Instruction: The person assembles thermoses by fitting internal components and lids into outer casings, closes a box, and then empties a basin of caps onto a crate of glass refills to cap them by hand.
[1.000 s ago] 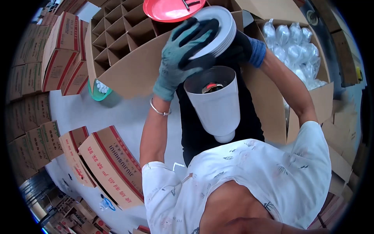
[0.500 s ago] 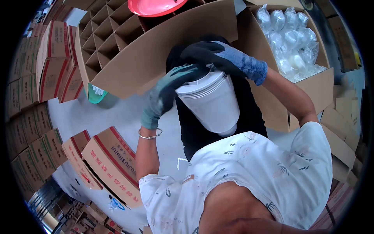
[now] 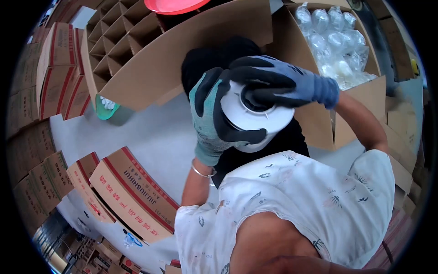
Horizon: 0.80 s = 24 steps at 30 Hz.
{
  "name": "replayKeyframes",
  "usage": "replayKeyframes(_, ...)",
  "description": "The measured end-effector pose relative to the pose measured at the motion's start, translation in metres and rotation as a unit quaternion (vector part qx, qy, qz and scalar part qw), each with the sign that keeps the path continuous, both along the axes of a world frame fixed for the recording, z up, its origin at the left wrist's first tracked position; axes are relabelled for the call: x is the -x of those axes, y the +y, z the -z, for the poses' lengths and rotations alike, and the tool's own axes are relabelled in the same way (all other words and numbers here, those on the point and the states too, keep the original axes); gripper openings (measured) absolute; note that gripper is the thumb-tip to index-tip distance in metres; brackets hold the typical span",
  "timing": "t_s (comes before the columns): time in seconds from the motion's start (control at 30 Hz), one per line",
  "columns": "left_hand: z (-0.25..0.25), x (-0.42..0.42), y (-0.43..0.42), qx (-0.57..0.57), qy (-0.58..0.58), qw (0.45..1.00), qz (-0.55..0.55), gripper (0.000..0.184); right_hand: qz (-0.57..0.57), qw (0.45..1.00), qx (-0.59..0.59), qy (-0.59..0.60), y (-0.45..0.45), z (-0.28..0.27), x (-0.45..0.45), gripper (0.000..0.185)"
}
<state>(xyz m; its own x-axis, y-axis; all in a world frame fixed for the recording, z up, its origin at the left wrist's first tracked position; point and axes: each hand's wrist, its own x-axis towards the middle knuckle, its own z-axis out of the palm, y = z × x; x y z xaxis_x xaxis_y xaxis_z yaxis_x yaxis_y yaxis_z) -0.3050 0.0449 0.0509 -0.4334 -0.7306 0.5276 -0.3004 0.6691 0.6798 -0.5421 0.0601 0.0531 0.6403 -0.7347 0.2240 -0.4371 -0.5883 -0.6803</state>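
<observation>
A white round lid [image 3: 267, 119] with a raised ring at its centre sits on a white tapered container [image 3: 255, 145], which is tipped so that its top faces the camera. My left hand [image 3: 214, 109], in a green and black glove, wraps round the left side of the lid and container, thumb along the near edge. On the lid's centre, my right hand [image 3: 273, 82], in a blue and black glove, has its fingers bent together at the ring. What lies under those fingers is hidden. Both objects are over my dark-clothed lap.
A divided carton [image 3: 182, 50] with a red dish [image 3: 175, 3] stands ahead. At the right is a carton flap [image 3: 360, 109] beside bagged clear items [image 3: 340, 43]. A green bowl [image 3: 106, 112] with white pieces and printed cartons [image 3: 137, 194] are at the left.
The stack of white lids or rings came down onto the container. The container then tipped its top toward the camera, my left hand moved round its side, and my right hand moved onto the lid's centre.
</observation>
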Motion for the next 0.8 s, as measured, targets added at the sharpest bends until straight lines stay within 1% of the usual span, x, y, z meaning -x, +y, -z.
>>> replayKeyframes(0.03,0.009,0.007,0.003,-0.029,0.050,0.997,-0.049,0.048,0.048,0.995,-0.074,-0.055,0.017,-0.009,0.001,0.051)
replayKeyframes(0.07,0.018,0.015,0.005,-0.056,0.103,0.989,-0.095,0.040,0.056,0.994,-0.077,-0.050,0.031,-0.016,0.002,0.050)
replayKeyframes(0.1,0.019,0.017,0.002,-0.119,0.063,0.972,-0.193,0.034,0.064,0.994,-0.078,-0.044,0.044,-0.022,0.005,0.050)
replayKeyframes(0.13,0.034,0.013,0.000,-0.134,0.081,0.975,-0.158,0.032,0.076,0.993,-0.083,-0.044,0.058,-0.021,0.007,0.049)
replayKeyframes(0.17,0.062,0.006,0.001,-0.149,0.099,0.976,-0.126,0.030,0.078,0.990,-0.104,-0.052,0.072,-0.023,0.011,0.047)
replayKeyframes(0.2,0.072,0.008,-0.001,-0.248,0.168,0.954,-0.015,0.030,0.106,0.984,-0.125,-0.074,0.087,-0.021,0.013,0.045)
replayKeyframes(0.23,0.076,0.011,-0.003,-0.353,0.228,0.904,0.076,0.029,0.138,0.974,-0.149,-0.098,0.101,-0.018,0.017,0.043)
replayKeyframes(0.27,0.075,0.012,0.007,-0.336,0.124,0.930,0.087,0.029,0.183,0.975,-0.122,-0.037,0.112,-0.020,0.022,0.042)
replayKeyframes(0.3,0.067,0.014,0.019,-0.314,0.018,0.944,0.100,0.030,0.214,0.963,-0.157,-0.053,0.123,-0.024,0.023,0.042)
replayKeyframes(0.33,0.075,0.009,0.025,-0.339,-0.031,0.934,0.110,0.033,0.248,0.948,-0.187,-0.071,0.134,-0.027,0.023,0.043)
replayKeyframes(0.37,0.075,0.005,0.034,-0.380,-0.098,0.916,0.080,0.032,0.283,0.931,-0.213,-0.091,0.142,-0.030,0.021,0.044)
replayKeyframes(0.4,0.076,0.004,0.037,-0.420,-0.049,0.899,0.117,0.034,0.295,0.919,-0.228,-0.125,0.146,-0.031,0.016,0.047)
replayKeyframes(0.43,0.077,0.002,0.040,-0.458,0.000,0.876,0.151,0.035,0.336,0.893,-0.252,-0.162,0.150,-0.029,0.007,0.046)
replayKeyframes(0.5,0.068,-0.010,0.038,-0.545,0.093,0.819,0.153,0.039,0.412,0.831,-0.290,-0.234,0.159,-0.017,-0.011,0.045)
replayKeyframes(0.53,0.064,-0.016,0.030,-0.569,0.105,0.790,0.204,0.042,0.406,0.848,-0.239,-0.243,0.162,0.000,-0.008,0.049)
replayKeyframes(0.57,0.053,-0.021,0.032,-0.576,0.069,0.790,0.197,0.048,0.428,0.814,-0.274,-0.280,0.166,0.016,-0.007,0.053)
replayKeyframes(0.63,0.048,-0.016,0.048,-0.563,0.085,0.803,0.175,0.055,0.462,0.742,-0.340,-0.348,0.167,0.036,-0.007,0.062)
replayKeyframes(0.67,0.066,-0.025,0.047,-0.498,-0.020,0.840,0.212,0.055,0.438,0.787,-0.305,-0.308,0.167,0.039,-0.006,0.061)
replayKeyframes(0.7,0.085,-0.031,0.043,-0.422,-0.124,0.865,0.243,0.054,0.415,0.828,-0.265,-0.269,0.163,0.038,-0.006,0.061)
replayKeyframes(0.73,0.080,-0.023,0.043,-0.565,-0.008,0.794,0.225,0.045,0.388,0.853,-0.234,-0.258,0.154,0.027,-0.009,0.056)
replayKeyframes(0.77,0.110,-0.035,0.053,-0.649,0.043,0.748,0.134,0.033,0.361,0.876,-0.205,-0.248,0.147,0.017,-0.012,0.051)
replayKeyframes(0.8,0.104,-0.034,0.049,-0.475,-0.066,0.852,0.210,0.029,0.327,0.919,-0.147,-0.164,0.139,0.011,-0.011,0.056)
